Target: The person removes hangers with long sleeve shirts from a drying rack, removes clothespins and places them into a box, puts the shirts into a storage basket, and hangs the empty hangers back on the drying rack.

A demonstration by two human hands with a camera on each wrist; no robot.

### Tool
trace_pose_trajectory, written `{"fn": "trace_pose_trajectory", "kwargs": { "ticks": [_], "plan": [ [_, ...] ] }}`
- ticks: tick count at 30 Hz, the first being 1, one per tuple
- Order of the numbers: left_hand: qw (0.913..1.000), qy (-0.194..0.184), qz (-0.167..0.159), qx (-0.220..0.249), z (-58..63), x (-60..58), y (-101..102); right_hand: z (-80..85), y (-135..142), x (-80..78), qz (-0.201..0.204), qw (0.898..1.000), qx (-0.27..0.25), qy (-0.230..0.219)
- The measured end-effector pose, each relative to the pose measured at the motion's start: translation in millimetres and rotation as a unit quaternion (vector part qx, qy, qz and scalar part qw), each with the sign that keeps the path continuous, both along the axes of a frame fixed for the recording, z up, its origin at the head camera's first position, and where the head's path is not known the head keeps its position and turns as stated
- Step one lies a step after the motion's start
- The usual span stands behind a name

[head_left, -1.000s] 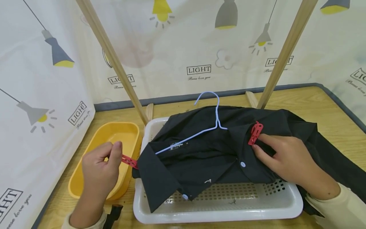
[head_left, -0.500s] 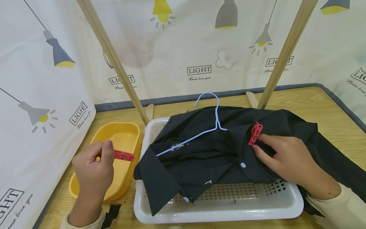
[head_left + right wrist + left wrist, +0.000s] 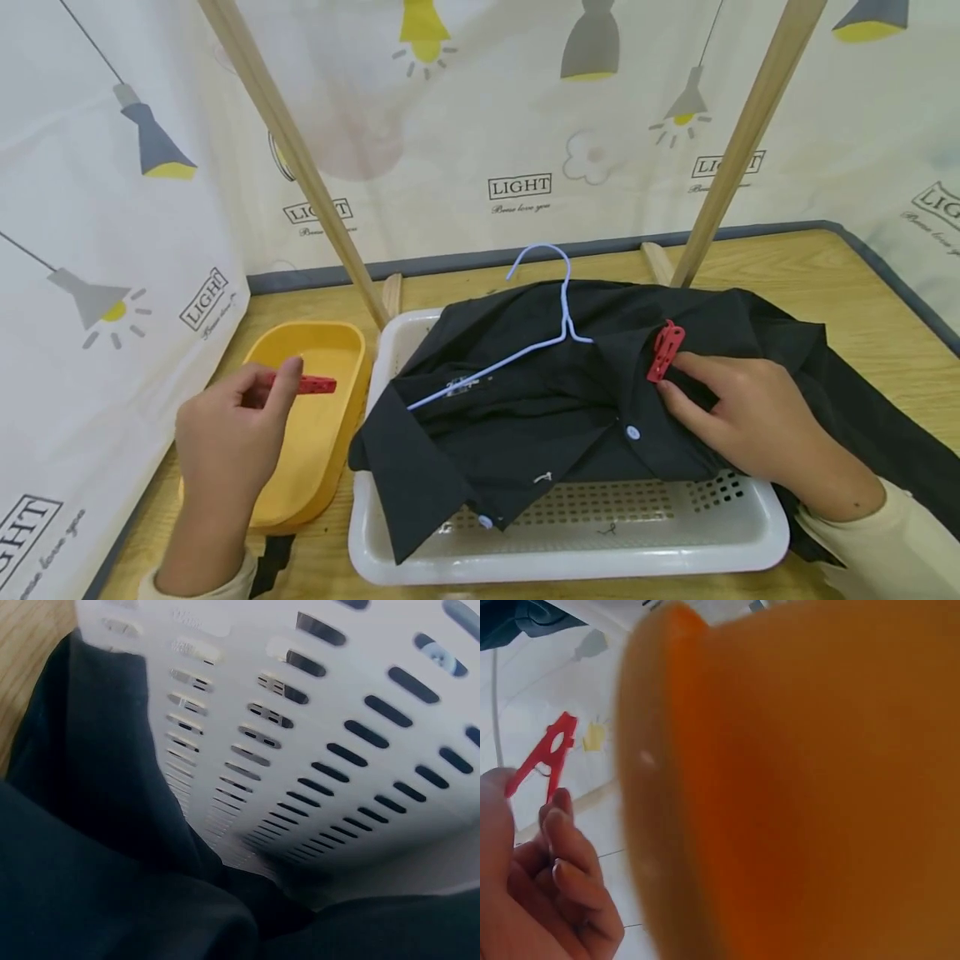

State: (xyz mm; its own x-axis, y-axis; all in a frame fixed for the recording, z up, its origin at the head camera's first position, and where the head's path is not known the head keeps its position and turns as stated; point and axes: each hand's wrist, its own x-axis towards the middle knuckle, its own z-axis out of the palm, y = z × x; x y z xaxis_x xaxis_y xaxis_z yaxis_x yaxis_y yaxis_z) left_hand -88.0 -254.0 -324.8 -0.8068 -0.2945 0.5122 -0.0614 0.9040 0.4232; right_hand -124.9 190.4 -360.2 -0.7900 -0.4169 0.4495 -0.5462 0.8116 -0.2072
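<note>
At the left of the head view, my left hand (image 3: pixel 228 442) pinches a red clothespin (image 3: pixel 315 384) above the yellow tub (image 3: pixel 348 433). In the left wrist view the thumb and fingers squeeze the two handle ends of the clothespin (image 3: pixel 553 750). A black shirt (image 3: pixel 517 442) lies across the white basket (image 3: pixel 570 567), its collar spread. The light blue hanger (image 3: pixel 498 367) sits in the neck, hook upward, its right arm hidden under the cloth. My right hand (image 3: pixel 757 417) pinches another red clothespin (image 3: pixel 666 350) at the shirt's right collar side.
Two wooden poles (image 3: pixel 296 158) rise behind the basket from feet on the wooden table (image 3: pixel 802 275). A black sleeve (image 3: pixel 892 408) hangs past the basket's right side. In the right wrist view the slotted basket wall (image 3: pixel 322 742) shows beside dark cloth (image 3: pixel 112 877).
My left hand has drawn its clothespin leftward, away from the shirt's left edge, and it now hovers over the yellow tub. The right hand keeps its place at the collar.
</note>
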Motion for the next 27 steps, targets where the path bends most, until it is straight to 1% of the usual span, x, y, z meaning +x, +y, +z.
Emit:
{"fn": "trace_pose_trajectory", "kwargs": {
  "ticks": [2, 4, 6, 8, 11, 13, 18, 19, 22, 23, 25, 27],
  "plan": [
    [0.9971, -0.072, 0.021, -0.016, -0.5, 1.0, -3, 0.1, 0, -0.3, 0.002, 1.000, 0.002, -0.001],
    [0.9886, -0.143, 0.029, -0.036, -1.8, 1.5, -7, 0.3, 0, -0.4, 0.003, 1.000, 0.004, -0.002],
    [0.9775, -0.199, 0.028, -0.063, -2.9, 1.6, -11, 0.3, 0, -0.3, 0.003, 1.000, 0.006, -0.001],
    [0.9673, -0.238, 0.026, -0.085, -3.3, 1.3, -15, 0.6, 0, -0.2, 0.001, 1.000, 0.008, -0.002],
    [0.9548, -0.280, 0.024, -0.098, -4.2, 1.3, -19, 0.4, 1, -0.2, 0.001, 1.000, 0.006, 0.000],
    [0.9445, -0.312, 0.019, -0.101, -6.7, 1.7, -22, 0.3, 0, 0.0, 0.001, 1.000, 0.003, -0.001],
    [0.9214, -0.374, -0.010, -0.106, -20.1, 2.5, -31, 0.7, 0, 0.5, -0.001, 1.000, 0.006, -0.007],
    [0.9193, -0.376, -0.020, -0.114, -22.7, 2.8, -33, 0.9, 0, 0.5, -0.001, 1.000, 0.007, -0.008],
    [0.9085, -0.390, -0.054, -0.141, -28.7, 4.1, -37, 1.4, 0, 0.4, -0.001, 1.000, 0.007, -0.006],
    [0.9058, -0.391, -0.064, -0.150, -30.0, 4.6, -38, 1.5, 0, 0.5, -0.001, 1.000, 0.007, -0.007],
    [0.9034, -0.388, -0.077, -0.165, -32.0, 5.6, -39, 1.7, 0, 0.6, -0.003, 1.000, 0.007, -0.009],
    [0.9022, -0.387, -0.081, -0.171, -33.2, 6.4, -39, 1.9, 1, 0.9, -0.007, 1.000, 0.008, -0.013]
  ]
}}
